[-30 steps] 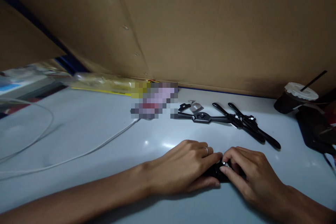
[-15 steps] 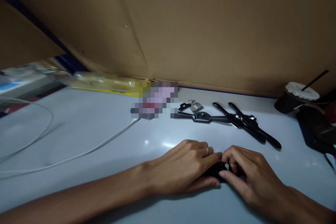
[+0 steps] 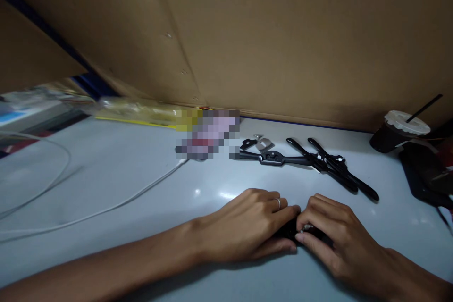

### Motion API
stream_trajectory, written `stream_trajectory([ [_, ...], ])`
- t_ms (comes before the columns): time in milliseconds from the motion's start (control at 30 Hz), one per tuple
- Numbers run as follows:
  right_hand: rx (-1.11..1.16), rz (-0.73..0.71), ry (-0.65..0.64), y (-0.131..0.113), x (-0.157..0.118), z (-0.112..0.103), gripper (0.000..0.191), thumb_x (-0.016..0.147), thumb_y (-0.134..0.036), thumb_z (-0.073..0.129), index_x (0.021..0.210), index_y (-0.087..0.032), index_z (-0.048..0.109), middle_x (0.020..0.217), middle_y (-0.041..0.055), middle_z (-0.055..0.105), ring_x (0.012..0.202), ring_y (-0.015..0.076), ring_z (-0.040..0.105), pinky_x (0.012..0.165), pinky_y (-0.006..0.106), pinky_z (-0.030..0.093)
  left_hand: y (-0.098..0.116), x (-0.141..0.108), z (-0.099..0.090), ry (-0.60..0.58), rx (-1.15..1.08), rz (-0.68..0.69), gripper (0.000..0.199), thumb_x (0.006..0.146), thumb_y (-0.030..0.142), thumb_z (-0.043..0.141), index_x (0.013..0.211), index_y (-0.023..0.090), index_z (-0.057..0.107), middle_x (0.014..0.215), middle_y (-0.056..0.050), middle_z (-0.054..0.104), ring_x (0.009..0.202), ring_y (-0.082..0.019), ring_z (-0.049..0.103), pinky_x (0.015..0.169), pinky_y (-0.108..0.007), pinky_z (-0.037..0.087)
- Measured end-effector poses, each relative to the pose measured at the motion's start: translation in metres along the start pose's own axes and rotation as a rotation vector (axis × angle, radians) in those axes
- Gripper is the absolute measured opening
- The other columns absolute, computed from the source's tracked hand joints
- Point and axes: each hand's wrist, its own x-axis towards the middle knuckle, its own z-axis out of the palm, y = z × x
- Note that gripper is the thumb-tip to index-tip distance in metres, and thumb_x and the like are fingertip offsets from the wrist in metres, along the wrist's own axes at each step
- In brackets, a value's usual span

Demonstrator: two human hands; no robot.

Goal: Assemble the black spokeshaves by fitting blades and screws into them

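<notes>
My left hand (image 3: 253, 226) lies closed over a black spokeshave (image 3: 289, 229) on the table, hiding most of it. From the other side my right hand (image 3: 341, 233) pinches a small silver screw (image 3: 306, 228) on the tool between thumb and forefinger. Beyond the hands lies a bare black spokeshave body (image 3: 272, 158). Behind it sit a black cap piece (image 3: 248, 144), a grey blade (image 3: 264, 145) and a small silver part (image 3: 258, 136). Two spokeshaves with parts fitted, a nearer one (image 3: 318, 162) and a farther one (image 3: 338, 165), lie side by side, slanting right.
A pixelated pinkish object (image 3: 215, 134) has a white cable (image 3: 130, 202) running left from it. Clear plastic wrapping (image 3: 138, 109) lies along the brown panel (image 3: 269, 42). At the right stand a lidded drink cup (image 3: 398, 132) with a straw and a black object (image 3: 421, 174).
The fingers of my right hand have curled and shifted slightly around the silver screw, covering it differently. My left hand and the spokeshave under it stay in place.
</notes>
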Motion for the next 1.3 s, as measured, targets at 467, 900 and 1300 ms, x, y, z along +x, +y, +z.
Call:
stream_trajectory([
  [467,-0.076,0.206,-0.222,0.006,0.006,-0.009,0.014,0.1,-0.029,0.058,0.088,-0.021,0.056,0.086,0.0018,0.065,0.076,0.0168,0.058,0.071,0.032,0.04,0.0,0.001,0.0,-0.027,0.023,-0.024,0.031,0.097,0.048,0.064,0.09,0.02,0.054,0.078,0.0,0.064,0.065,-0.016,0.057,0.056,-0.032,0.04],
  [900,0.085,0.469,0.056,0.026,0.022,-0.029,0.043,0.102,-0.046,0.044,0.066,-0.023,0.04,0.061,-0.0033,0.049,0.058,0.0129,0.045,0.058,0.027,0.036,0.002,0.002,-0.001,-0.024,0.109,0.009,0.038,0.092,0.054,0.069,0.084,0.019,0.055,0.079,-0.001,0.065,0.067,-0.017,0.059,0.057,-0.034,0.041],
  [1300,-0.102,0.57,0.254,0.043,0.023,-0.053,0.039,0.096,-0.043,0.049,0.122,-0.02,0.066,0.096,0.0087,0.075,0.065,0.0188,0.062,0.059,0.031,0.043,0.001,0.002,-0.001,-0.017,0.116,-0.004,0.038,0.093,0.053,0.068,0.083,0.019,0.056,0.077,-0.001,0.065,0.067,-0.018,0.058,0.057,-0.033,0.038],
])
